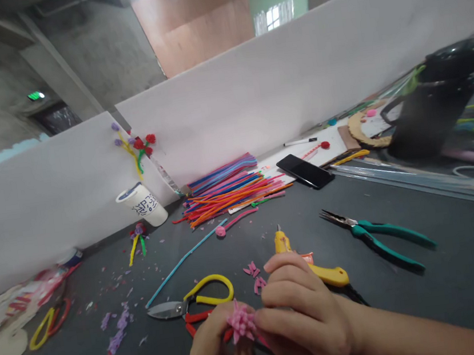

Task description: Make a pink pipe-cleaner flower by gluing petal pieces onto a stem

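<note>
Pink fuzzy flower sits pinched between the fingers of a person's left hand and right hand, low over a dark table. Just beyond the grip lie yellow-and-red-handled scissors, pink scraps and a yellow glue gun; farther right, teal-handled pliers.

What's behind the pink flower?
Scissors: their blades, yellow handle and bits of red handle show. The flower, left hand and right hand cover whatever else is there.
</note>
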Demonstrator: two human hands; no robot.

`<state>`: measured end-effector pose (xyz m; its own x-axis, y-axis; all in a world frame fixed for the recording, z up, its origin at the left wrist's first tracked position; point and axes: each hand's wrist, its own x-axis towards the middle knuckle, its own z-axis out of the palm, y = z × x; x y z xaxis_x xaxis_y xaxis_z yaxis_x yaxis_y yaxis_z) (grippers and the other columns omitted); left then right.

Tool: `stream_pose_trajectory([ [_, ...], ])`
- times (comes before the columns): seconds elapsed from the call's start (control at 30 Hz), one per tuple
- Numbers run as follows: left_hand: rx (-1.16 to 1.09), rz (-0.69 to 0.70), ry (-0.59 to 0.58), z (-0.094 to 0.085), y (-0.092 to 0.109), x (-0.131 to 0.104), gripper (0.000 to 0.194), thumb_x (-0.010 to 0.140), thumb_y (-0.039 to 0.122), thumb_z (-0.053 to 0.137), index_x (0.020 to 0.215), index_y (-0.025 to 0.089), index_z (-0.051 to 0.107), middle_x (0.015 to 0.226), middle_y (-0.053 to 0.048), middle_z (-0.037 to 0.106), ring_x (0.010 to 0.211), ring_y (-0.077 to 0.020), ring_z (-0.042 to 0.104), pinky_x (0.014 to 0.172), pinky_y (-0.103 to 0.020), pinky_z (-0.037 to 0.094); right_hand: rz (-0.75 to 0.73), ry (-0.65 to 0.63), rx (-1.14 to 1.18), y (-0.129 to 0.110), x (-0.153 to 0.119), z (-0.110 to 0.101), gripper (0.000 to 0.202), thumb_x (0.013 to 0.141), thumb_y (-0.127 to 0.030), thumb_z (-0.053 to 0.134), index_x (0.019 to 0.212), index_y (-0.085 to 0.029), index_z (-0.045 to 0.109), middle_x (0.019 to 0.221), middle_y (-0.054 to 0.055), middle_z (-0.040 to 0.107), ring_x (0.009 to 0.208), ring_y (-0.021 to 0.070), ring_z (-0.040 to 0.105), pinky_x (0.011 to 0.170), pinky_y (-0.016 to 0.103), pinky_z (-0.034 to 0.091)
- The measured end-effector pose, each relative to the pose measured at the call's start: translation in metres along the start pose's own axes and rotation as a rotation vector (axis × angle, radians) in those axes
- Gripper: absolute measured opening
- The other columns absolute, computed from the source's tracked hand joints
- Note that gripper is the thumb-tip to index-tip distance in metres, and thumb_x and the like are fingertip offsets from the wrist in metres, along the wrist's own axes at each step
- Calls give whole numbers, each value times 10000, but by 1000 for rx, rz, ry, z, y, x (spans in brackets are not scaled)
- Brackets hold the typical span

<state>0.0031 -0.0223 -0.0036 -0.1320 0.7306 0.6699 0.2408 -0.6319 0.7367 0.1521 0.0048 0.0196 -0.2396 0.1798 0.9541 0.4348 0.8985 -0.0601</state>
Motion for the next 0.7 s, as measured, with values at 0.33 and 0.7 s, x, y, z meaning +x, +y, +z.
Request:
stream_pose_trajectory([
  [0.33,53,-65,-22,2,1,-1,169,843,382,594,766,246,660,633,21,657,557,-142,583,556,-223,466,-19,-24,-11,2,-2,-1,213,876,-102,472,770,-141,652,650,-6,584,623,121,495,847,305,440],
  [0.7,120,-119,-59,3,2,-3,223,861,383,550,712,238,629,562,26,588,489,-141,516,501,-230,436,-42,-37,-13,5,-1,-1,197,868,-94,478,811,-133,663,653,-4,591,633,132,495,876,319,420],
])
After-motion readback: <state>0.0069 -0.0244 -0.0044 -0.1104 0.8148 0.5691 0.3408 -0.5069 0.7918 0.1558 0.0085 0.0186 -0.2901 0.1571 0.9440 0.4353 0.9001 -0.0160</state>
